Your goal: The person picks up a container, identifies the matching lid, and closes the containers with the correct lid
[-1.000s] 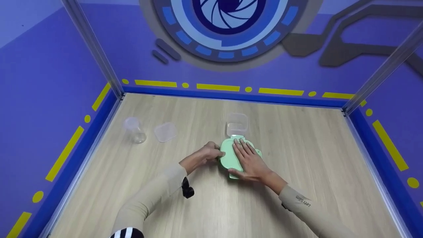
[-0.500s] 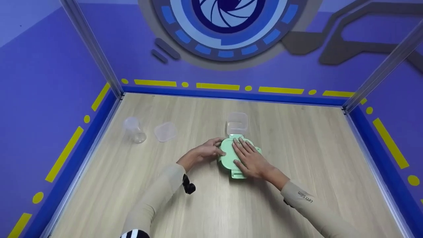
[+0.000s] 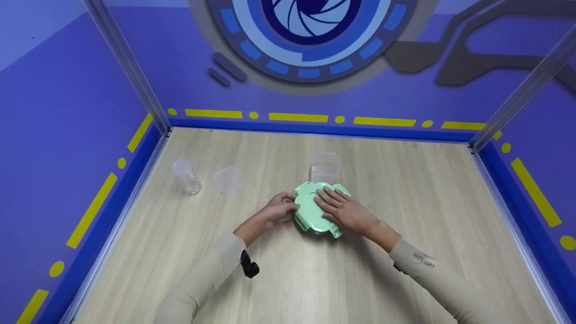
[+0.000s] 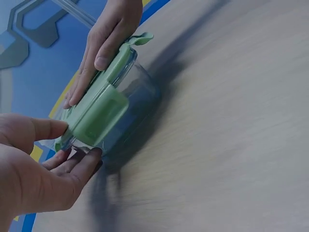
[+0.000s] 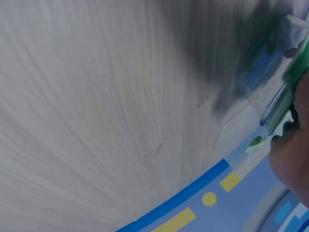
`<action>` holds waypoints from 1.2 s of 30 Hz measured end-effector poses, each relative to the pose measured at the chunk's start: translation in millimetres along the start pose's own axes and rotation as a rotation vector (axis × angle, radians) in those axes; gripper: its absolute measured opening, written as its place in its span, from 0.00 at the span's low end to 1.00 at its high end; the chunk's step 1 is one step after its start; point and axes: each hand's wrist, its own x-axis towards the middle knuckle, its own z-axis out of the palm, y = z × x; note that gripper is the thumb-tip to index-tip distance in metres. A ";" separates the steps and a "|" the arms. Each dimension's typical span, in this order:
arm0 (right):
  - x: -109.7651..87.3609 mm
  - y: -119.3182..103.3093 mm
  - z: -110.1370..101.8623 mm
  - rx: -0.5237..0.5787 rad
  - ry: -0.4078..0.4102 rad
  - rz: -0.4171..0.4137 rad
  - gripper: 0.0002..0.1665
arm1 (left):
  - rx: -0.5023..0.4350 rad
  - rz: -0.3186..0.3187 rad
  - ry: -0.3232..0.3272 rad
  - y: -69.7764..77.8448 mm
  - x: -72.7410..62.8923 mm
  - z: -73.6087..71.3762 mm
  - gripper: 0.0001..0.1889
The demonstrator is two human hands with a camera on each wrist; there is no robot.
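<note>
A glass food container with a green snap-lock lid [image 3: 310,210] stands on the table in front of the person. Its clear glass body [image 4: 140,94] shows below the lid in the left wrist view. The left hand [image 3: 276,208] holds its left edge, thumb on the lid and fingers curled below the rim. Flat across the lid's top rests the right hand [image 3: 348,210], fingers spread. One side flap [image 4: 101,116] slants down along the glass, while another flap [image 4: 141,38] sticks outward. In the right wrist view the right hand [image 5: 292,150] shows only at the edge.
Just behind the green lid stands a clear square plastic box [image 3: 325,164]. A translucent square lid [image 3: 227,179] lies to the left on the wooden table [image 3: 279,288]. Beyond it is a clear, cup-like container [image 3: 186,176]. Blue-purple panels [image 3: 58,135] enclose the table's back and sides.
The container has turned counterclockwise as seen from above, its near flap swinging to the right. The left hand loosened, then took its left edge again. The right hand stayed on the lid.
</note>
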 end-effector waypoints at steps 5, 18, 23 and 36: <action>0.7 -2.2 -2.4 -0.169 0.025 -0.019 0.30 | -0.003 -0.014 -0.003 -0.2 -7.9 1.3 0.35; 0.1 -22.4 -2.1 -0.097 0.077 0.027 0.29 | 0.075 -0.031 -0.041 -1.3 -18.7 12.1 0.50; -5.6 -18.7 12.2 0.047 0.091 0.049 0.29 | 0.099 -0.026 -0.041 -5.4 -24.8 16.4 0.49; -4.9 -4.5 4.3 -0.084 0.019 -0.039 0.30 | 0.797 0.266 0.332 13.6 -25.1 13.7 0.12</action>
